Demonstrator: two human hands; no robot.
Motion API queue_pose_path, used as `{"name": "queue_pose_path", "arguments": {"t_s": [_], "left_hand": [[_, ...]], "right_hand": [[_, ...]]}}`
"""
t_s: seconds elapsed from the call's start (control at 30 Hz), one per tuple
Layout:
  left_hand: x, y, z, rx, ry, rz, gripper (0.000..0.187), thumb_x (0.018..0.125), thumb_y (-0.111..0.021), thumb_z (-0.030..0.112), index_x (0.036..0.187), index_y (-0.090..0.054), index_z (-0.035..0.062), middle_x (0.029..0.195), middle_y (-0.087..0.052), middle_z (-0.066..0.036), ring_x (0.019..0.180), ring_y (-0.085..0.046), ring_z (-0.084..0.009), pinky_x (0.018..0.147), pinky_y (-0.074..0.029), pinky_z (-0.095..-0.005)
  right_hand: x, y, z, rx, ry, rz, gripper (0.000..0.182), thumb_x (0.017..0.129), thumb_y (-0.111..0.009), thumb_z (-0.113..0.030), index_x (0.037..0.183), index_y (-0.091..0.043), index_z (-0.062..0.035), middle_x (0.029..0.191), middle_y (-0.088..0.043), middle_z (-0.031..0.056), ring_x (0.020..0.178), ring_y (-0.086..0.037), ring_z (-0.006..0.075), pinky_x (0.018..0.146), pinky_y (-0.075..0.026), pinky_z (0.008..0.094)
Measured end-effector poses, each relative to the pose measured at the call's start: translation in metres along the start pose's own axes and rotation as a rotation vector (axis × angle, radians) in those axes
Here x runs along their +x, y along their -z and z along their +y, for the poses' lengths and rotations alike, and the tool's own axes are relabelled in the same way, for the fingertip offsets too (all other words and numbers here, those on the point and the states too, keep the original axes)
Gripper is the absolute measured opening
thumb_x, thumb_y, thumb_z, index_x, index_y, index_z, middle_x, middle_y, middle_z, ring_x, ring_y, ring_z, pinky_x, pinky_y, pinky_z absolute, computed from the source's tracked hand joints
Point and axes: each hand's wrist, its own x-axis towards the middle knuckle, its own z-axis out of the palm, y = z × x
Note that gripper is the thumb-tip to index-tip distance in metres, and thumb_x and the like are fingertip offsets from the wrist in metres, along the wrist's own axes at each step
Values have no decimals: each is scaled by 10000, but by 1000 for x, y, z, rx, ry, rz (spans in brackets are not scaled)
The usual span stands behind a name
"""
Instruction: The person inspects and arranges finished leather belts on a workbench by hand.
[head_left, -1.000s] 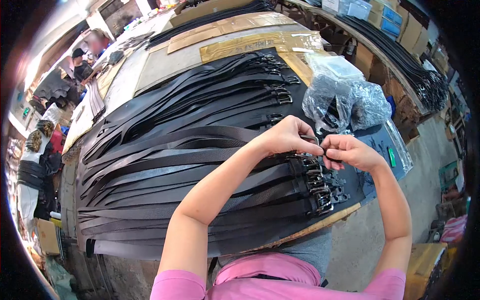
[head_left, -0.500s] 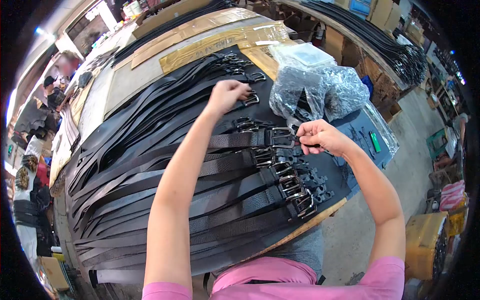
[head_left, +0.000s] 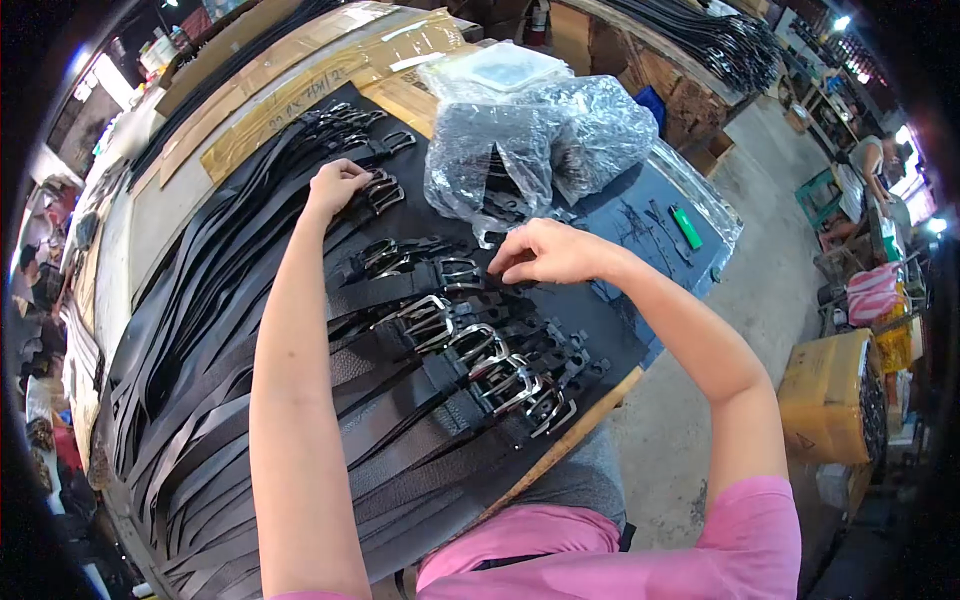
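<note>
Reaching over black belts (head_left: 390,430) laid across the table (head_left: 575,430), the left hand (head_left: 342,186) bends its fingers beside farther buckles (head_left: 386,192). The right hand (head_left: 540,252), fingers curled narrow, is just beside a nearer buckle (head_left: 461,272), with clear plastic bags (head_left: 600,135) beyond. Whether either hand grips anything, I cannot tell; fingers hide it.

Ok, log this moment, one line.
left hand: at far belt buckles | right hand: beside nearer buckle, grip unclear | green object: lying untouched
</note>
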Motion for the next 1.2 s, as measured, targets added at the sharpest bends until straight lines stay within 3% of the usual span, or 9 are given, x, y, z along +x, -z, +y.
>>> {"name": "queue_pose_path", "arguments": {"t_s": [0.1, 0.2, 0.3, 0.4, 0.47, 0.57, 0.87, 1.13, 1.2], "left_hand": [[-10, 4, 5, -5, -68, -21, 236, 740, -733, 263, 889, -706, 81, 822, -698, -78, 773, -655, -170, 737, -499, -299], [-12, 3, 3, 53, -107, 2, 230, 727, -738, 248, 891, -709, 90, 805, -691, -73, 752, -650, -170, 719, -499, -301], [-21, 6, 23, 137, -39, -12, 212, 707, -742, 224, 885, -715, 112, 831, -687, -83, 783, -652, -193, 715, -499, -325], [-35, 1, 33, 152, -172, 93, 177, 715, -736, 164, 842, -705, 44, 711, -635, -65, 682, -574, -152, 642, -451, -302], [-40, 0, 39, 221, -235, 214, 177, 723, -725, 169, 862, -671, 74, 816, -640, -93, 793, -614, -239, 720, -480, -359], [-66, 5, 58, 23, -456, 409, 130, 759, -688, 85, 834, -593, 36, 747, -591, -98, 733, -573, -229, 688, -462, -346], [-129, 81, 87, -681, -310, 123, 123, 862, -666, 134, 932, -601, 55, 835, -570, 27, 779, -495, -43, 734, -394, -192], [-192, 110, 102, -1088, -405, -31, 115, 887, -631, 146, 905, -551, 66, 949, -588, -49, 821, -543, -101, 759, -433, -219], [-202, 105, 105, -1111, -424, -82, 173, 871, -652, 197, 918, -539, 74, 1001, -567, -41, 877, -540, -124, 808, -441, -248]], "right_hand": [[-4, 7, 1, -33, 39, 119, 198, 753, -633, -54, 933, -688, 6, 867, -693, 145, 796, -666, 205, 708, -506, 310], [-13, 17, 1, -493, -21, 148, 143, 712, -646, 8, 853, -657, -13, 835, -601, 144, 865, -601, 307, 765, -475, 379], [-21, -1, 13, -607, 63, 216, 183, 687, -671, 2, 864, -628, -15, 879, -574, 142, 904, -575, 333, 780, -461, 407], [-25, 1, 10, -646, -34, 185, 222, 684, -685, -7, 893, -612, -19, 926, -568, 138, 921, -571, 323, 782, -458, 409], [-29, 4, 16, -624, -67, 223, 190, 697, -684, -15, 870, -605, -10, 925, -567, 132, 933, -567, 318, 795, -458, 394], [-38, 7, 26, -566, -43, 257, 187, 708, -681, -28, 880, -608, -11, 923, -568, 122, 921, -566, 314, 800, -456, 387], [-41, 20, 37, -521, 60, 298, 198, 658, -720, -26, 734, -537, -21, 834, -549, 114, 888, -546, 309, 759, -440, 384], [-16, 10, -37, 497, 136, 310, 74, 895, -535, -39, 950, -488, -52, 764, -521, 7, 677, -512, 79, 602, -420, 220], [-5, -4, -64, 471, 66, 279, 77, 923, -531, -82, 984, -484, -74, 714, -518, -6, 575, -475, 50, 521, -380, 199]]}}
